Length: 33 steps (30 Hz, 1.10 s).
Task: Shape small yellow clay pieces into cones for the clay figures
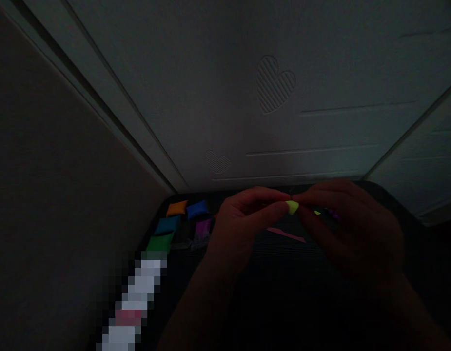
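A small lump of yellow-green modelling clay [292, 207] is pinched between the fingertips of both hands, above the dark table. My left hand [240, 219] grips it from the left with thumb and forefinger. From the other side, the fingertips of my right hand [353, 224] close on its right edge. Below and between the hands lies a flat pink strip [286, 234] on the tabletop. A second yellow-green bit [317, 212] shows past my right fingers. Something purple [333, 213] is partly hidden behind my right hand.
Soft packets sit at the table's left: orange [177, 208], blue [197, 209], teal [167, 224], green [160, 242] and purple [202, 229]. A pixelated pale strip [137, 297] runs along the left edge. Behind the table [276, 273] stands a pale panel with embossed hearts [275, 85]. The light is dim.
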Each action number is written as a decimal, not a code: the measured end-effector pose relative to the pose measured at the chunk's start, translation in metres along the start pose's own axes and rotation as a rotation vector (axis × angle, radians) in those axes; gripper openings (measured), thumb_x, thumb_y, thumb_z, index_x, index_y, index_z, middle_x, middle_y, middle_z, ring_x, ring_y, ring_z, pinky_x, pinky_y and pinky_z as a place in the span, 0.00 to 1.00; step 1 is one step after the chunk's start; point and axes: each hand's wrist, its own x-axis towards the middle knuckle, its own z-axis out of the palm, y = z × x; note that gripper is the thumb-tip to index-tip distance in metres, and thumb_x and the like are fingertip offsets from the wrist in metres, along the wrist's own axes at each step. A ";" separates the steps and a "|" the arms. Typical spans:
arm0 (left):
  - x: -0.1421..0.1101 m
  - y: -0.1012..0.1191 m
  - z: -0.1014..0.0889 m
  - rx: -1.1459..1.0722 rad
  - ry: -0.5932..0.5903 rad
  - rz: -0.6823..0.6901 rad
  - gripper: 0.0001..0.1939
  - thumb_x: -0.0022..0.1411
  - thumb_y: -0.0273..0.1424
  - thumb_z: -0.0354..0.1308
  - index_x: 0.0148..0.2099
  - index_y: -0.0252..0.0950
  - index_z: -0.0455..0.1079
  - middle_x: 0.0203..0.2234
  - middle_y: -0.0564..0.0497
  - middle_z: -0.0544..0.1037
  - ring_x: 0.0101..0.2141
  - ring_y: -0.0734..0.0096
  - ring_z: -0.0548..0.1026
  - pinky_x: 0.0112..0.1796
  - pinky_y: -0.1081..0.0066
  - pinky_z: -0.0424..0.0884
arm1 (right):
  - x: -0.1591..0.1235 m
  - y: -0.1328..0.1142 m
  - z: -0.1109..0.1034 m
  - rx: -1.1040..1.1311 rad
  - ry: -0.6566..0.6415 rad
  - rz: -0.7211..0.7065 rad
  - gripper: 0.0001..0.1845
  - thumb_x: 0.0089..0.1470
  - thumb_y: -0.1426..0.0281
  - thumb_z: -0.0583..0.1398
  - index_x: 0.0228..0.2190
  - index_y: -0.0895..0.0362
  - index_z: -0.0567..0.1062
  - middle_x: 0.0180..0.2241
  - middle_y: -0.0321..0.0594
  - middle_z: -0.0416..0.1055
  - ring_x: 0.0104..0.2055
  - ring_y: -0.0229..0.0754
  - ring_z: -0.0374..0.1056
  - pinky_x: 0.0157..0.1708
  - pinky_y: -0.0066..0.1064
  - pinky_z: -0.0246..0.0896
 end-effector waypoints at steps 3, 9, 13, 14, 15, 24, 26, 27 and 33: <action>0.001 0.001 0.001 -0.042 0.020 -0.005 0.03 0.50 0.32 0.66 0.31 0.41 0.78 0.27 0.54 0.79 0.30 0.77 0.73 0.34 0.76 0.68 | -0.001 0.002 0.001 -0.036 0.027 -0.047 0.06 0.52 0.73 0.60 0.35 0.52 0.73 0.30 0.36 0.73 0.33 0.39 0.70 0.30 0.31 0.65; -0.002 0.001 0.001 0.006 0.017 0.010 0.04 0.49 0.31 0.67 0.31 0.41 0.77 0.27 0.54 0.79 0.30 0.74 0.73 0.32 0.75 0.68 | -0.001 0.001 0.000 -0.031 0.060 -0.090 0.10 0.52 0.74 0.61 0.37 0.50 0.72 0.30 0.36 0.74 0.32 0.40 0.70 0.30 0.32 0.65; -0.003 0.001 0.000 0.021 0.007 0.037 0.03 0.50 0.29 0.66 0.31 0.42 0.77 0.27 0.55 0.78 0.30 0.75 0.73 0.31 0.75 0.68 | -0.001 0.000 0.000 -0.019 0.057 -0.063 0.10 0.51 0.74 0.61 0.38 0.53 0.72 0.32 0.37 0.74 0.33 0.39 0.70 0.31 0.31 0.65; -0.003 0.001 0.000 0.021 0.005 0.044 0.03 0.51 0.29 0.65 0.31 0.42 0.77 0.27 0.55 0.78 0.30 0.75 0.73 0.32 0.75 0.68 | -0.001 0.000 0.001 -0.010 0.053 -0.050 0.10 0.51 0.73 0.61 0.38 0.53 0.73 0.32 0.37 0.74 0.33 0.39 0.70 0.31 0.31 0.65; -0.003 0.001 0.000 0.024 0.004 0.052 0.03 0.51 0.29 0.65 0.31 0.42 0.77 0.27 0.56 0.78 0.30 0.75 0.73 0.32 0.76 0.68 | -0.001 0.000 0.001 -0.001 0.043 -0.038 0.10 0.51 0.73 0.61 0.38 0.53 0.73 0.32 0.37 0.74 0.33 0.39 0.70 0.30 0.30 0.65; -0.001 -0.002 0.000 0.002 0.000 0.041 0.03 0.51 0.30 0.65 0.32 0.42 0.77 0.27 0.56 0.79 0.30 0.78 0.74 0.32 0.79 0.68 | -0.003 0.002 0.004 -0.013 0.034 -0.075 0.08 0.51 0.73 0.61 0.36 0.54 0.73 0.31 0.37 0.74 0.34 0.38 0.69 0.34 0.31 0.65; 0.000 -0.001 0.000 -0.065 -0.015 0.013 0.04 0.50 0.28 0.66 0.32 0.40 0.77 0.27 0.57 0.79 0.30 0.80 0.74 0.32 0.80 0.69 | -0.003 0.002 0.004 -0.003 0.037 -0.072 0.09 0.51 0.73 0.62 0.37 0.54 0.73 0.32 0.37 0.74 0.34 0.39 0.69 0.34 0.31 0.65; 0.001 0.000 0.001 -0.112 -0.021 -0.013 0.04 0.49 0.29 0.66 0.31 0.39 0.77 0.27 0.56 0.78 0.30 0.80 0.74 0.33 0.80 0.69 | -0.003 0.001 0.004 0.006 0.035 -0.058 0.10 0.51 0.73 0.62 0.38 0.54 0.73 0.32 0.37 0.74 0.34 0.38 0.70 0.34 0.31 0.65; 0.003 0.000 0.004 -0.454 -0.094 -0.198 0.05 0.50 0.30 0.65 0.32 0.35 0.76 0.26 0.54 0.76 0.29 0.79 0.74 0.32 0.79 0.71 | -0.001 -0.002 -0.001 0.096 0.023 0.045 0.12 0.53 0.72 0.61 0.41 0.54 0.71 0.34 0.36 0.73 0.35 0.37 0.69 0.35 0.28 0.65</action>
